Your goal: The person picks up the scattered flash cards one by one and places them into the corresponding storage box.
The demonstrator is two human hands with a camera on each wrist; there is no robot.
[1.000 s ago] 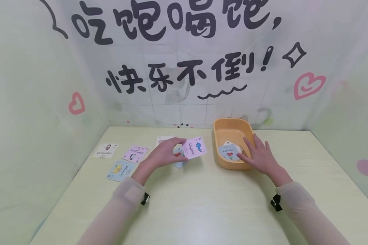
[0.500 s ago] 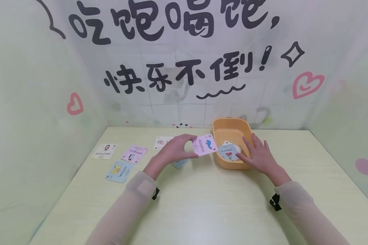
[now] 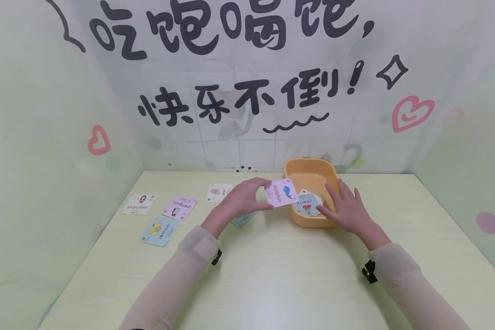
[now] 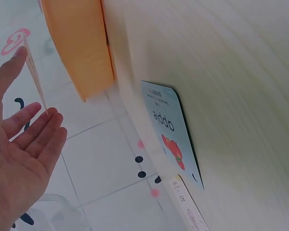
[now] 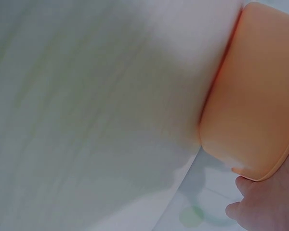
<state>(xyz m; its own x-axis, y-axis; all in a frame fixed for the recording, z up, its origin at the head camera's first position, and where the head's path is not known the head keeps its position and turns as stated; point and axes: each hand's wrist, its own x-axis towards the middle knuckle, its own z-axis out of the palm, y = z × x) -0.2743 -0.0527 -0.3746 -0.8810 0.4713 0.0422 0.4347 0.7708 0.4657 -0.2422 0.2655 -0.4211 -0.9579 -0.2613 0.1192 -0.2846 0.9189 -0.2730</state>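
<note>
My left hand (image 3: 243, 198) pinches the pink dolphin card (image 3: 281, 192) between thumb and fingers, raised over the left rim of the orange bin (image 3: 313, 223). In the left wrist view the card shows almost edge-on. My right hand (image 3: 352, 213) rests at the bin's right rim with spread fingers, the thumb reaching inside. Within the bin lie a blue cherry card (image 3: 306, 204) and a white card (image 3: 316, 196) partly beneath it. Below my left hand is a blue apple card (image 4: 171, 132), mostly hidden in the head view.
On the left of the table (image 3: 247, 284) lie a shoulder card (image 3: 138, 205), a pink penguin card (image 3: 179, 208) and a blue lemon card (image 3: 159, 231). An ear card (image 3: 218, 192) lies behind my left wrist. A printed sheet (image 3: 239, 151) hangs at the back.
My left hand has carried the dolphin card rightward, from over the table to the bin's left rim, uncovering more of the ear card. The right hand has stayed at the bin.
</note>
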